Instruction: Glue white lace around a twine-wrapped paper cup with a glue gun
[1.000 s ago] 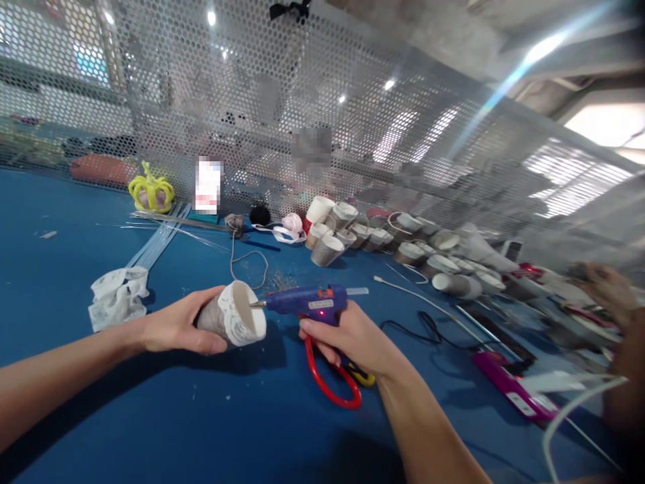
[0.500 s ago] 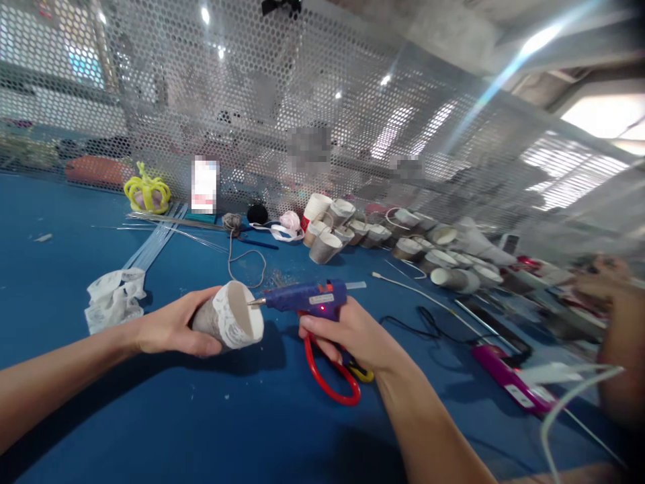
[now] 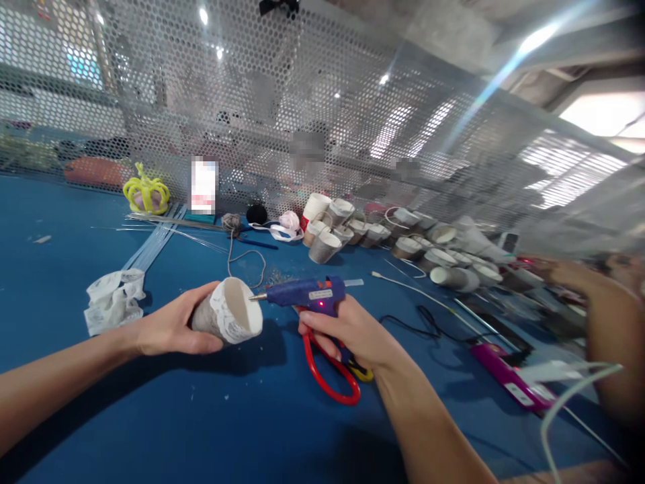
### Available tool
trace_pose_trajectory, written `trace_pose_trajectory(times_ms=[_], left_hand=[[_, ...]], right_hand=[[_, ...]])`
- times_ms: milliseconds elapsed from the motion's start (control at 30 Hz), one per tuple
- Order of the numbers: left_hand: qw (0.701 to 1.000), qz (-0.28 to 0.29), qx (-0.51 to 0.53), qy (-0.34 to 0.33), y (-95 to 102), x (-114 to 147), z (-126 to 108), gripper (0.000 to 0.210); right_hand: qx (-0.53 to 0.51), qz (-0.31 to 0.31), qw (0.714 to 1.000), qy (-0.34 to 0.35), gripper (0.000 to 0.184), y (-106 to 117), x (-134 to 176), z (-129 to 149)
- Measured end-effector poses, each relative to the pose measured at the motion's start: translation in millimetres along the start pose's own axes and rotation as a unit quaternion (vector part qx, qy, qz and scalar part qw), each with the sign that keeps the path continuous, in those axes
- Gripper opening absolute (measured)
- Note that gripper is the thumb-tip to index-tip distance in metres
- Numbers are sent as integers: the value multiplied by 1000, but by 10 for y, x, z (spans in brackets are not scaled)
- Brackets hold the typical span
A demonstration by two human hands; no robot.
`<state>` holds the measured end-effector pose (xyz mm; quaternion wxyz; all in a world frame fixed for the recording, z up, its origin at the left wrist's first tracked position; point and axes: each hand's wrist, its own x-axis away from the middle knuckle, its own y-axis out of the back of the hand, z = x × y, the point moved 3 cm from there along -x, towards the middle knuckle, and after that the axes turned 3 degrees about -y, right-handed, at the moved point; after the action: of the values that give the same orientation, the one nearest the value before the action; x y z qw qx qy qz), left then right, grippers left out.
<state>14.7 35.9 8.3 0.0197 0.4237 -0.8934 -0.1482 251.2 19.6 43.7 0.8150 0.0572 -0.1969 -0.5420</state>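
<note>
My left hand [image 3: 174, 321] is wrapped round a grey paper cup [image 3: 205, 320] lying on its side, its open mouth turned to the right. White lace trim [image 3: 228, 318] runs round the cup near the rim. In my right hand [image 3: 347, 331] is a blue hot glue gun [image 3: 305, 296] with a lit red light and a clear glue stick out of its back. The metal nozzle points left, at the cup's rim. Red-handled scissors [image 3: 322, 380] lie under my right hand; their blades are mostly hidden.
A crumpled lace strip [image 3: 115, 301] lies left, below clear glue sticks [image 3: 158, 235]. Grey yarn [image 3: 232, 223] and several cups [image 3: 325, 247] stand along the perforated screen [image 3: 262, 101]. A purple power strip [image 3: 508, 376] with cables is right, near another person's arm [image 3: 605, 323].
My left hand has turned the cup slightly, and the nozzle stays close to its rim. At the right, the other person's arm has moved to the left over the cups.
</note>
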Motion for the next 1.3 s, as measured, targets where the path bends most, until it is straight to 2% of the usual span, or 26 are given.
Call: trace_pose_trajectory(times_ms=[133,333,500,633,733,800,1033,1300], left_hand=[[1000,-8,-11,3,-1,0,0,70],[998,-15,-61,-24,2,-12,-17,60],[997,-16,-77,-22,-8,-17,-12,59],[996,-30,-84,-18,-3,-24,15,59],[997,-29,-78,-1,-2,-30,49,58],[997,-28,-69,8,-4,-33,57,58],[999,-22,-19,25,-23,-39,41,61],[999,-10,-1,33,-43,-39,34,67]], right_hand=[[20,25,999,-11,23,-19,27,23],[16,-10,1000,3,25,-15,13,10],[51,14,999,-11,23,-32,35,22],[83,-50,995,41,25,-43,87,92],[141,-120,981,61,32,-79,120,142],[174,-145,972,67,36,-115,128,164],[218,-184,956,69,28,-160,94,131],[236,-185,953,54,29,-166,66,91]])
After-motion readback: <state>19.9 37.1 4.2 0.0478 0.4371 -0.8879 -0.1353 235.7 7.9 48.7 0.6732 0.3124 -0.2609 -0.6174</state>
